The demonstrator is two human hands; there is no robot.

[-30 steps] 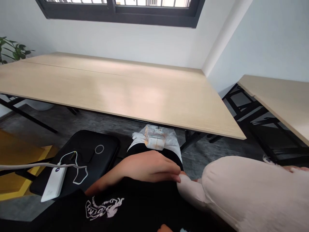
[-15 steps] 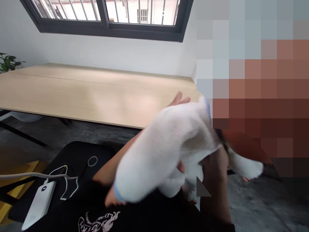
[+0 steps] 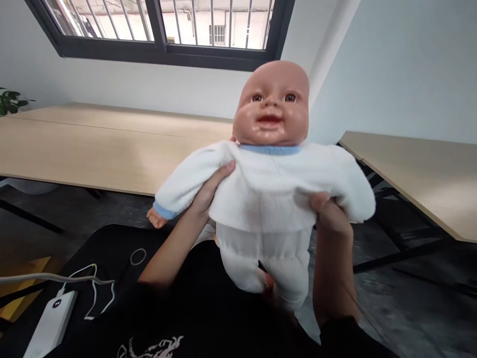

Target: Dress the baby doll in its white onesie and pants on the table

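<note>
A baby doll (image 3: pixel 261 194) in a white fleece top with blue collar and cuffs is held upright in front of me, its front turned toward me. My left hand (image 3: pixel 214 186) grips its side under the arm on the left, thumb on the chest. On the other side, my right hand (image 3: pixel 331 211) is closed on the top just below the sleeve. The fingers of both hands are mostly hidden behind the doll. White padded legs hang down over my black shirt (image 3: pixel 208 308).
Wooden tables stand ahead (image 3: pixel 112 149) and at the right (image 3: pixel 417 174). On a black chair (image 3: pixel 112 243) at the left lie a white power bank (image 3: pixel 52 323) with a cable (image 3: pixel 74 278) and a beaded bracelet (image 3: pixel 137 257). A barred window (image 3: pixel 160 30) is above.
The doll has turned from lying sideways across my arms to upright, front toward me. My hands have moved to its two sides.
</note>
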